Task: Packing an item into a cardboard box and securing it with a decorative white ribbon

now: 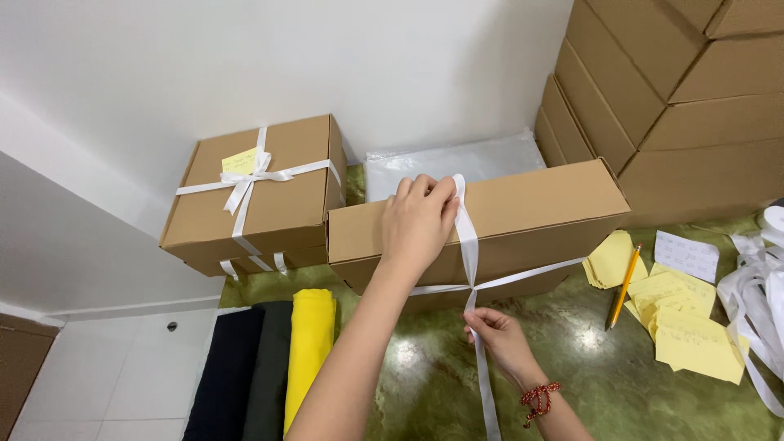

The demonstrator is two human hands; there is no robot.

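Fingers (482, 320) of the right hand (500, 339) pinch the flat white ribbon (468, 245) (satin-smooth) crossing the cardboard box (531, 208); left hand (418, 222) presses flat on top. Glossy green marbled counter (588, 384), white wall (327, 65).

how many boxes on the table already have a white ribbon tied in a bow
1: the bowed box at the back left, atop another ribboned box. The box under the left hand has no bow.
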